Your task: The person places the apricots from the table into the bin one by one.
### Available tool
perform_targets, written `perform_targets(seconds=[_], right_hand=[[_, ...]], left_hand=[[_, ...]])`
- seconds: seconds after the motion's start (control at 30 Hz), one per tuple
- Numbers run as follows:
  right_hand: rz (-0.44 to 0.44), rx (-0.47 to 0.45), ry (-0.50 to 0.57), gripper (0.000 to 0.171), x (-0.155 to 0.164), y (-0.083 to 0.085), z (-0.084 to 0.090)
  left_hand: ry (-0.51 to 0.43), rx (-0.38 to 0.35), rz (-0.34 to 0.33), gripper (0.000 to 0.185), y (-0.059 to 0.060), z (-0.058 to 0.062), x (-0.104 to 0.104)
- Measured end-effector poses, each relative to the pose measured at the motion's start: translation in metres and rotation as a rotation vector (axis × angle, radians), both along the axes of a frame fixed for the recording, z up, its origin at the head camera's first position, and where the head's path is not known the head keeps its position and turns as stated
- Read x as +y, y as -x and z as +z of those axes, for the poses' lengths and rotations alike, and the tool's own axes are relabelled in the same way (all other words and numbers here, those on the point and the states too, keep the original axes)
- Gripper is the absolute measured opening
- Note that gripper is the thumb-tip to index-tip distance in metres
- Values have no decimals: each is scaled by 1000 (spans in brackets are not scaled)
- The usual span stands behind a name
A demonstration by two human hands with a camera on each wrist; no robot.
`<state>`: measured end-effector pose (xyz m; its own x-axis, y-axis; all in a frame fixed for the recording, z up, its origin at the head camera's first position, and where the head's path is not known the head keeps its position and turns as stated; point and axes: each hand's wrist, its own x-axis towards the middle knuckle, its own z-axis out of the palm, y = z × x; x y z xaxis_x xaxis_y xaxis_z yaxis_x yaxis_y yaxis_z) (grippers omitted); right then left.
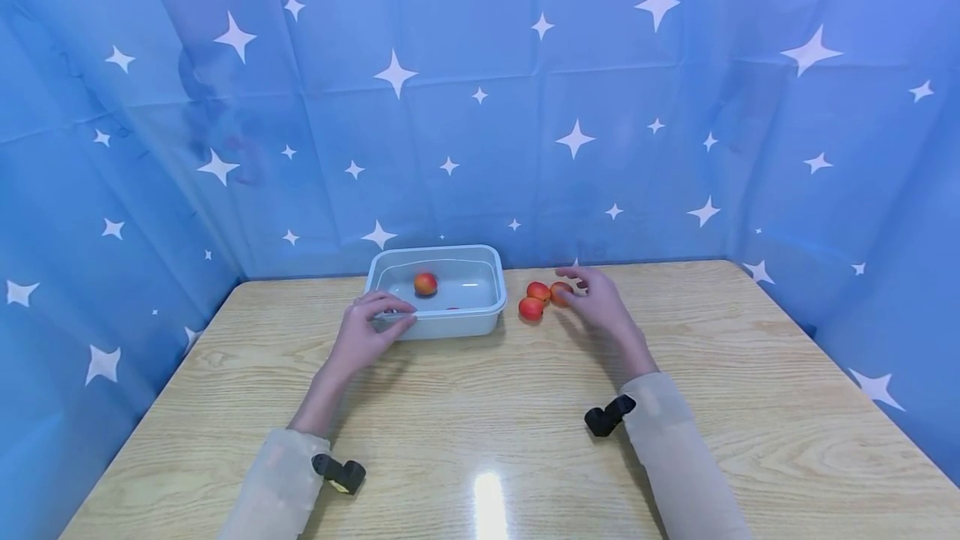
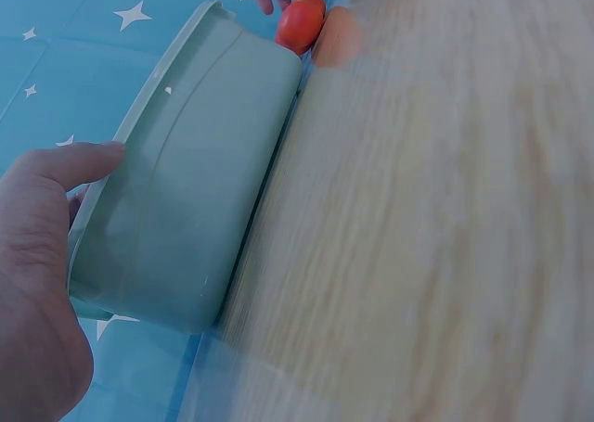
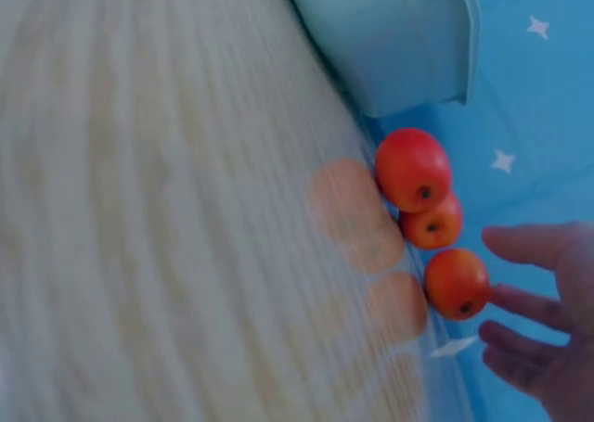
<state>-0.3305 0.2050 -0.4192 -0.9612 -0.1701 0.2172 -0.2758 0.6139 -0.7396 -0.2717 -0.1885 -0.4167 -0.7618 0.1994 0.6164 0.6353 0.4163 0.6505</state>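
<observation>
wrist cameras: two black units, one on each sleeve, nearest the viewer.
table (image 1: 525,407): one, pale wood grain.
left hand (image 1: 367,330): fingers curled over the near-left rim of the tub, thumb on the wall, gripping it.
tub (image 1: 450,319): one, pale plastic, rectangular, at the table's far middle.
fruit in tub (image 1: 425,283): one seen plainly; a second red speck behind the near wall, unclear.
right hand (image 1: 600,300): fingers spread, relaxed, fingertips touching the rightmost loose fruit.
loose fruits (image 3: 413,169): three, red-orange, clustered just right of the tub.
backdrop (image 1: 480,107): blue starred cloth.
</observation>
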Motion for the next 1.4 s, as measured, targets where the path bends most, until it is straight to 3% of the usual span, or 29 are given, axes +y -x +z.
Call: perform_targets(seconds=[0.5,0.87,1.4], right_hand=[[-9,-85,-1,40,1,0,-7],[-36,-87,27,38,1,-3,-7],[-75,6,57,37,-1,-6,10]], left_hand=[[-7,-8,-19,13,3,-6,-5],[21,-17,-13,12,2,-4,-5],[11,5,-18,13,3,-4,-4]])
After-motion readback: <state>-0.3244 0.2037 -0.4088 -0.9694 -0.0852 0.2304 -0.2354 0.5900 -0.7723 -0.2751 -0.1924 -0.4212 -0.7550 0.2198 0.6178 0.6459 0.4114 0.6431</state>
